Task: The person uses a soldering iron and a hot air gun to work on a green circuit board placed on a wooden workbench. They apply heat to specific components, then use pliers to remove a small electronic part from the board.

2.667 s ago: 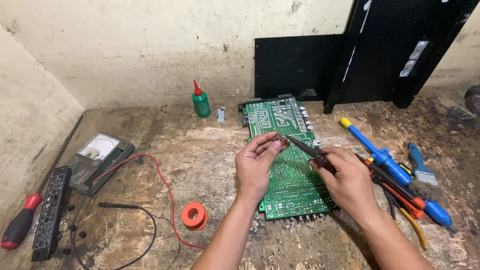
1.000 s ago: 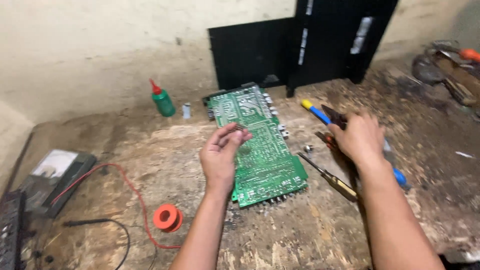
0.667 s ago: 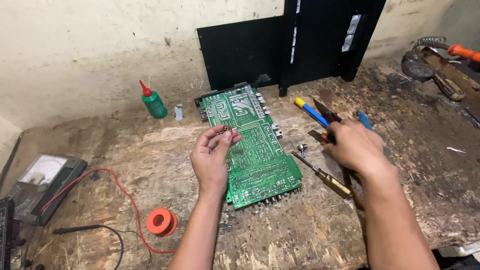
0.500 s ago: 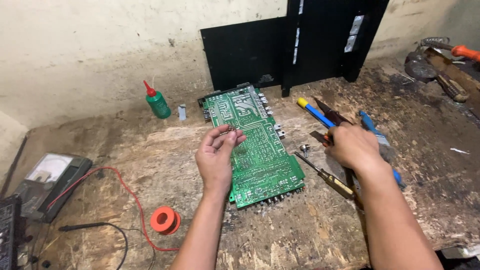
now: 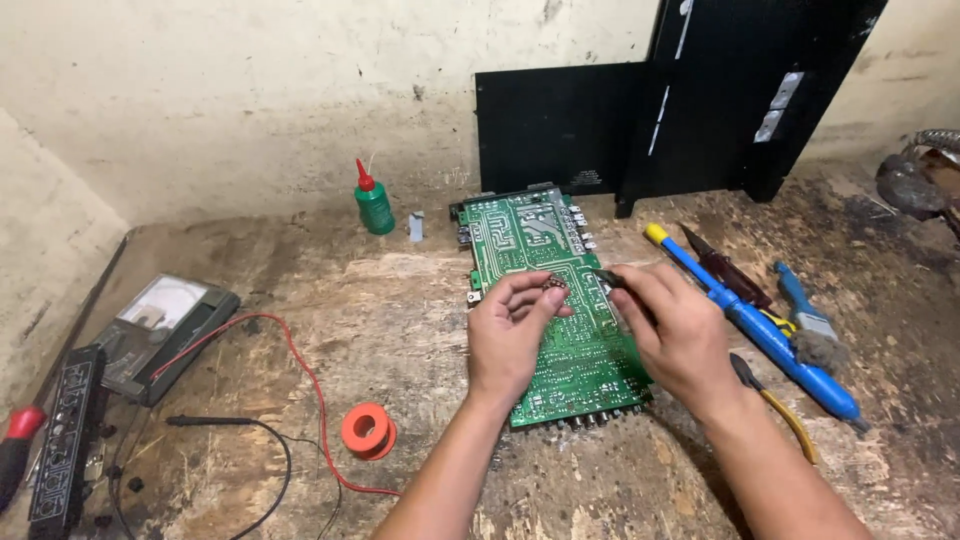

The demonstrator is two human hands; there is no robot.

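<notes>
**A:** Head view, looking down: what do the hands have?

**B:** The left hand [image 5: 510, 335] pinches a small dark component [image 5: 553, 287] between thumb and forefinger, closed on it. The right hand [image 5: 675, 330] is closed around a thin dark tool [image 5: 606, 277], whose tip points toward the component. The two hands sit close together, not touching, above the green circuit board [image 5: 560, 320].

**A:** And the board itself?

**B:** It lies flat at the centre of the wooden worktop [image 5: 400, 300], solder side up, with its long axis running from 12 to 6 o'clock. The component is held just above its middle; whether it touches the board, I cannot tell.

**A:** What lies around it?

**B:** At 3 o'clock of the board are a blue desoldering pump [image 5: 750, 320] with a yellow end, a dark screwdriver [image 5: 725, 270] and a blue soldering iron [image 5: 805, 320]. Near 4 o'clock, just beside the right wrist, lie pliers with yellow handles [image 5: 775, 405]. At 11 o'clock a green bottle with a red nozzle [image 5: 374, 203] stands upright by the wall. At 8 o'clock there is an orange spool [image 5: 368, 431], and at 9 o'clock an analog multimeter [image 5: 165, 330] with red and black leads [image 5: 290, 370] trailing across the wood. Black panels [image 5: 650, 120] lean against the wall at 12 o'clock.
</notes>
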